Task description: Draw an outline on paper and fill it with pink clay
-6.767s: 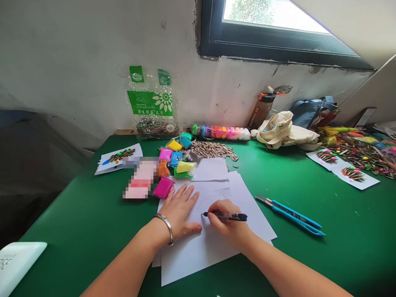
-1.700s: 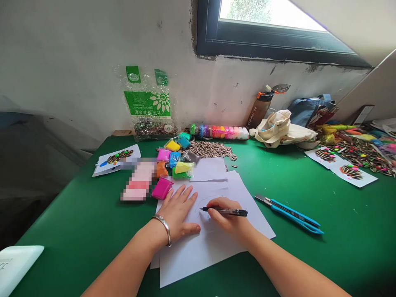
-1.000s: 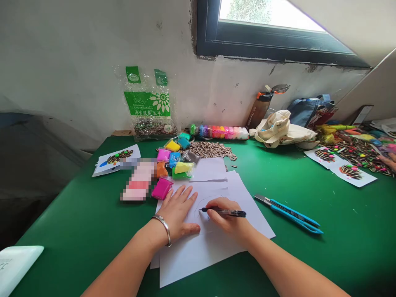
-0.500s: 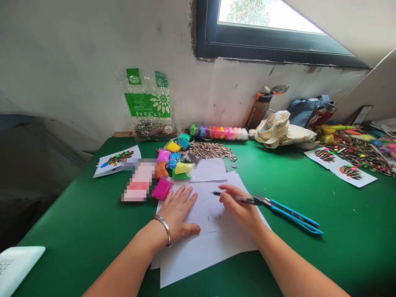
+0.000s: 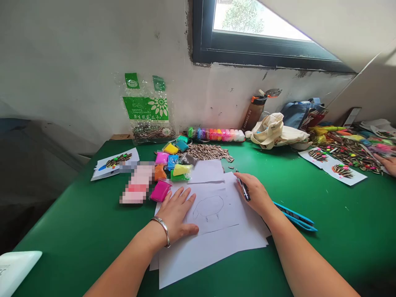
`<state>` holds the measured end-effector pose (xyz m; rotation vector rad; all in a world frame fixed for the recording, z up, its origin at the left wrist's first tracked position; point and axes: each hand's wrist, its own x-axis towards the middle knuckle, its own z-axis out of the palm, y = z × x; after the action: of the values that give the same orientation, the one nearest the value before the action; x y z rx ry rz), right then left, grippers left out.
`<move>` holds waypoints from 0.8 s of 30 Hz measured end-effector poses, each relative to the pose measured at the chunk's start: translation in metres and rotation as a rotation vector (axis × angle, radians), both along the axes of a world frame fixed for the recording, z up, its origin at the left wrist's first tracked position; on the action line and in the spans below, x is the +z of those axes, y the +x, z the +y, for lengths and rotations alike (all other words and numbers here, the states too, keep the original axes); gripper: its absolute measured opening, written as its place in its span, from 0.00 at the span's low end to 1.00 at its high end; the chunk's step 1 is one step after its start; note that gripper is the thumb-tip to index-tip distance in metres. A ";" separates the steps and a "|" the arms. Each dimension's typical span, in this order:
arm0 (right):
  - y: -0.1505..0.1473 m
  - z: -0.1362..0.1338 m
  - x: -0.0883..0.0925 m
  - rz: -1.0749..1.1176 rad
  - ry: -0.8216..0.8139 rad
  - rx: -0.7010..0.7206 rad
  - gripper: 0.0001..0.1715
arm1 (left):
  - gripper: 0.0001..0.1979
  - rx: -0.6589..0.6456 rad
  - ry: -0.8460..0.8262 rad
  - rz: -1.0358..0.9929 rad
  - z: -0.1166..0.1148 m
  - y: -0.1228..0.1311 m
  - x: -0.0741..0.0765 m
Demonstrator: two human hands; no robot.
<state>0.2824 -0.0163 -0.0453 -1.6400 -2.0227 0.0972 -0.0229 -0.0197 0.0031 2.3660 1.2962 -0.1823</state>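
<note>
A small white sheet [image 5: 229, 220] bears a pencil-thin outline of a rounded body with short legs. My left hand [image 5: 177, 212] lies flat on its left side, fingers spread, a silver bangle at the wrist. To the right of the drawing, my right hand [image 5: 253, 192] is closed around a dark pen [image 5: 243, 187], held at the edge of the papers. Larger white sheets [image 5: 192, 264] lie underneath. Packets of coloured clay, among them a magenta packet [image 5: 161, 191], sit just beyond my left fingers. A blue utility knife [image 5: 298, 218] lies partly behind my right wrist.
Sunflower seeds [image 5: 207, 152] are heaped behind the papers, near a bag of seeds [image 5: 150, 132] and a row of coloured clay [image 5: 216, 134]. A brown bottle [image 5: 255, 111] and cloth bag [image 5: 270, 132] stand by the wall. Another person's hand [image 5: 388, 163] shows at far right.
My right hand with the pen has moved right, off the drawing, and the pen has turned in the fingers. The outline is now uncovered. Another person's hand has appeared at far right.
</note>
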 end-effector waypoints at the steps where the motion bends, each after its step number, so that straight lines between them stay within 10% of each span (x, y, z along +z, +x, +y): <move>1: 0.002 0.003 0.001 -0.065 -0.010 0.002 0.28 | 0.44 0.001 0.002 0.000 0.000 0.000 0.000; 9: 0.013 0.021 0.010 -0.372 -0.081 0.005 0.31 | 0.43 -0.002 0.018 -0.005 -0.002 -0.002 -0.001; 24: 0.017 0.018 -0.001 -0.290 -0.037 -0.071 0.33 | 0.42 -0.008 0.022 -0.037 0.003 -0.004 -0.006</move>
<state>0.2991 0.0019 -0.0467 -1.8355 -2.1799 -0.1374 -0.0273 -0.0170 -0.0028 2.3825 1.2782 -0.1269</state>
